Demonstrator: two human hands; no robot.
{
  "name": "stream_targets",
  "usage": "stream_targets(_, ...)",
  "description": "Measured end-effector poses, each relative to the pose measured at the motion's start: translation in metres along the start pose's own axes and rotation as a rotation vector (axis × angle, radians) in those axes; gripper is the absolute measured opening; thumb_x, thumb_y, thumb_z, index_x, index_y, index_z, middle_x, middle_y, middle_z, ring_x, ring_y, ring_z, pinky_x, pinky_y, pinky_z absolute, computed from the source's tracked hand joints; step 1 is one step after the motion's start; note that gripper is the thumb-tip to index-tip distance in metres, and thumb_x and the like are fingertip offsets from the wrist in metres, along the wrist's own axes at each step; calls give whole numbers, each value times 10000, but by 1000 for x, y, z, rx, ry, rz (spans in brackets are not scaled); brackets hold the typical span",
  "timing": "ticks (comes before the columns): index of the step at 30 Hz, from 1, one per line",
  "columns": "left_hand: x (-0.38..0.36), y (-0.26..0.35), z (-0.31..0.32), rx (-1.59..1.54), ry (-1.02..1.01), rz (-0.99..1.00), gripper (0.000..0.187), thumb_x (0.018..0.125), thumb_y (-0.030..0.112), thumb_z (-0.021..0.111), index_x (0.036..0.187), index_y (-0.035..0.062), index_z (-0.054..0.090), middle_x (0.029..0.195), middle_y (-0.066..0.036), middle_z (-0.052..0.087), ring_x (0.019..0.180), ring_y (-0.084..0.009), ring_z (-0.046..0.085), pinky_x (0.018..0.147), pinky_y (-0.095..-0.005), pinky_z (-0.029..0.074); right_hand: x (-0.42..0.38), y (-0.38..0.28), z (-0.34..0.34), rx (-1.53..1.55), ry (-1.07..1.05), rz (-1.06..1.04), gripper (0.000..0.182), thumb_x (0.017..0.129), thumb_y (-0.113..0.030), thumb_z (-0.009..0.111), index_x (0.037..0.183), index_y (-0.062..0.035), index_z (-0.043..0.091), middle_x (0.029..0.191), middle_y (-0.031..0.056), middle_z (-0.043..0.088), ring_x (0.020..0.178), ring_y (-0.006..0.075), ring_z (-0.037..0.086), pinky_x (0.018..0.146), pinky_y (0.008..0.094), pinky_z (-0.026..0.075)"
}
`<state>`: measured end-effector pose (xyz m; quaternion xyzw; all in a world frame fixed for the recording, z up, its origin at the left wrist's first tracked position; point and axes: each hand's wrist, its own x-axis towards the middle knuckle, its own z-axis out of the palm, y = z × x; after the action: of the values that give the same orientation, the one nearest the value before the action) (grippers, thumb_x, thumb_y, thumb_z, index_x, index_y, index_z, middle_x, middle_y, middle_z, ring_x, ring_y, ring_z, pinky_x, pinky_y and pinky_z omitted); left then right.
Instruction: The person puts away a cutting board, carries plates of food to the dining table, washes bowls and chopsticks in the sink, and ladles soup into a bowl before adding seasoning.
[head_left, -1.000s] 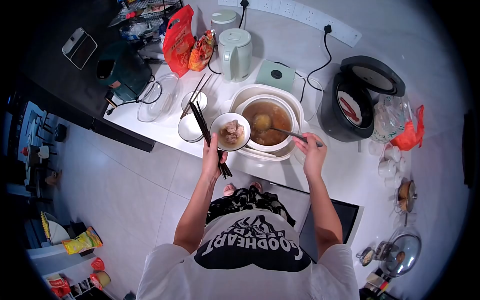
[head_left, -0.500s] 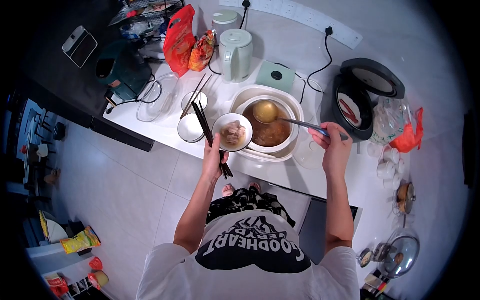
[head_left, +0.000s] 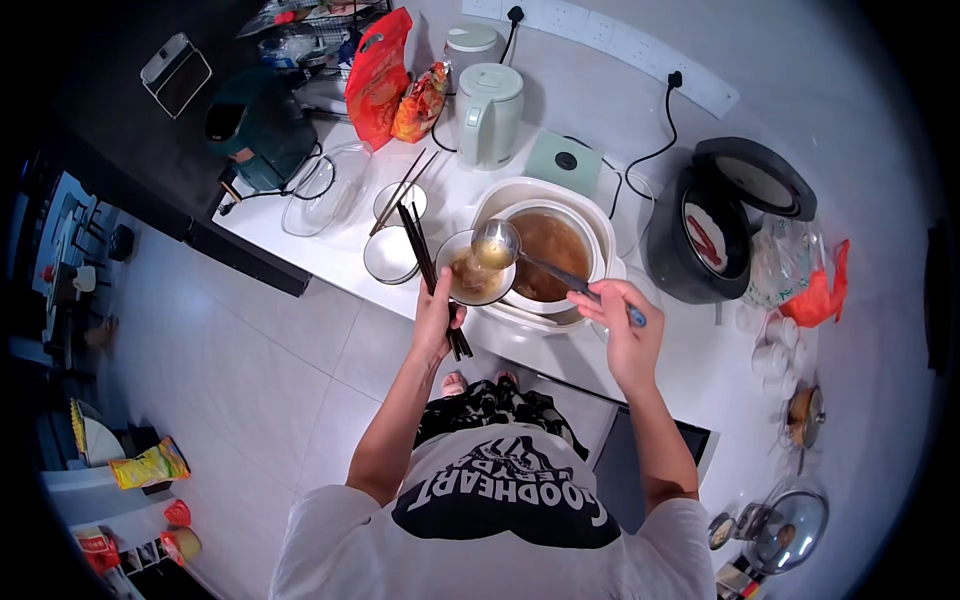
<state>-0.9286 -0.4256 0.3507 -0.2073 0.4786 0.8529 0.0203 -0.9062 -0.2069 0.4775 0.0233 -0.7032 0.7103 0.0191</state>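
My left hand (head_left: pixel 437 318) grips a white bowl (head_left: pixel 455 292) by its rim, and several dark chopsticks (head_left: pixel 420 243) are held in the same hand. Meat pieces and broth lie in the bowl. My right hand (head_left: pixel 625 335) is closed round the handle of a soup ladle (head_left: pixel 497 243). The ladle's cup is over the bowl, tilted, with yellowish broth in it. Beside the bowl, a white pot (head_left: pixel 598 262) of brown soup sits inside a white cooker (head_left: pixel 545 325). Two more white bowls stand left of the chopsticks, the nearer bowl (head_left: pixel 390 256) close to the counter edge.
A pale green kettle (head_left: pixel 490 115) stands behind the cooker, near a green box (head_left: pixel 563 162). At right is an open rice cooker (head_left: pixel 700 240), with plastic bags beyond it. A glass dish (head_left: pixel 322 195) and a dark green appliance (head_left: pixel 258 130) occupy the left end.
My right hand has moved left, carrying the ladle from above the soup pot to over the bowl, where its cup is now tilted. My left hand still holds the bowl and chopsticks.
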Motion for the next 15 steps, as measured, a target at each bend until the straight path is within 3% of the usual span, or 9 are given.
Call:
stream_targets(6,3,-3,-5,-20,4,-17,328,916,383,509,1040,94,415,758,-13,471,428,-66,395,349,-182,247,-14,9,-16,-664,-262,-672,137,860,-17,529,967,21,605,947,143,646,860,213,650,717,288,514)
stream_targets(9,4,-4,-5,-7,-5,-6,326,922,389,493,1029,92,415,731,-12,470,422,-61,396,340,-180,249,-13,26,-22,-628,-120,-687,148,846,-4,541,974,-2,616,945,143,644,807,231,646,703,283,505)
stream_targets(15,5,-5,-6,-19,5,-24,325,915,374,517,1037,94,408,771,-18,477,424,-68,400,343,-180,250,1,79,-39,-549,47,-382,142,891,-20,494,948,34,612,897,119,650,788,178,619,749,287,505)
